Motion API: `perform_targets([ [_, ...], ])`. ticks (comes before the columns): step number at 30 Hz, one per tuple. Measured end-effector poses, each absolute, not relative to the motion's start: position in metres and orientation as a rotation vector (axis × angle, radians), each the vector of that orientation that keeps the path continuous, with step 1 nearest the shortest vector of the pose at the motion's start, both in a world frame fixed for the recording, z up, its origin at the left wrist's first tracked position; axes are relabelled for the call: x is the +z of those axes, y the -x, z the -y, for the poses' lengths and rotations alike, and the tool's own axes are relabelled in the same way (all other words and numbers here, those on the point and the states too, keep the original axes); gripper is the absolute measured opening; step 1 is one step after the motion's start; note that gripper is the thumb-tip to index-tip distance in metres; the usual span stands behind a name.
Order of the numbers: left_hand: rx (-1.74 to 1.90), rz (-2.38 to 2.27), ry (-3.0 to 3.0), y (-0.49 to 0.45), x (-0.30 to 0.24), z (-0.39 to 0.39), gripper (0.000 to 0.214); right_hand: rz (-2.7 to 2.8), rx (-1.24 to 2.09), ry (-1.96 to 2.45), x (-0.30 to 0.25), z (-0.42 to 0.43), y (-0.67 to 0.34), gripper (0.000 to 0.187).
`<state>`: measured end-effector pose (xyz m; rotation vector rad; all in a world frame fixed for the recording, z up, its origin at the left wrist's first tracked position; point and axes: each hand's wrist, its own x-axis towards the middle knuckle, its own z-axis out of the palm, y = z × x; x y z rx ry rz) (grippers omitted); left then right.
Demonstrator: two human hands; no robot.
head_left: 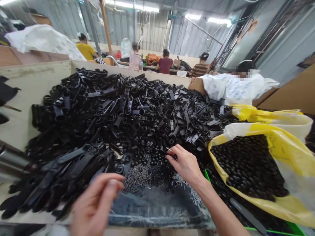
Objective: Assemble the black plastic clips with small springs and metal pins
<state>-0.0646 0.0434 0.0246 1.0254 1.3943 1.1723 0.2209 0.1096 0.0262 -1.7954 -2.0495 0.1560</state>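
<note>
A big heap of black plastic parts (128, 111) fills the wooden bin in front of me. My right hand (184, 164) reaches into small black ring-shaped pieces (150, 157) at the heap's near edge, fingers pinched on a small piece with a thin metal pin showing. My left hand (94, 205) hovers low near the front edge, thumb and fingers pressed together; what they hold is too small to see. A patch of small grey screws or pins (139, 177) lies between my hands on a dark sheet (157, 206).
A yellow and white plastic bag (283, 147) full of small black round parts lies open at the right. Long black handles (73, 164) lie at the left. The bin's wooden wall (29, 85) rises at left. Several people sit at tables behind.
</note>
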Motion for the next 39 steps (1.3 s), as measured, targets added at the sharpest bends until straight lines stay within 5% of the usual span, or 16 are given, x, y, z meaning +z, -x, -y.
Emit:
perform_targets([
  [4, 0.516, -0.671, -0.328, -0.003, 0.008, -0.047, 0.066, 2.175, 0.269, 1.115, 0.034, -0.076, -0.203, 0.014],
  [7, 0.616, -0.622, -0.180, -0.013, -0.003, -0.052, 0.038, 2.358, 0.378, 0.873, 0.038, -0.061, -0.193, 0.012],
  [10, 0.740, -0.829, -0.359, -0.006, -0.002, -0.054, 0.029, 2.354, 0.532, 1.060, 0.041, -0.078, -0.205, 0.008],
  [15, 0.688, -0.953, -0.575, -0.001, 0.010, -0.059, 0.046, 2.129, 0.001, 1.867, 0.031, -0.141, -0.241, 0.013],
  [21, 0.686, -0.833, -0.513, -0.002, 0.018, -0.061, 0.041, 2.060, -0.063, 2.027, 0.020, -0.162, -0.231, 0.012],
  [27, 0.659, -0.835, -0.521, 0.004, 0.015, -0.051, 0.045, 1.974, 0.016, 1.897, 0.026, -0.148, -0.237, 0.024],
  [39, 0.640, -0.933, -0.750, -0.007, 0.018, -0.032, 0.036, 1.879, 0.655, 1.142, 0.012, -0.047, -0.196, 0.016],
])
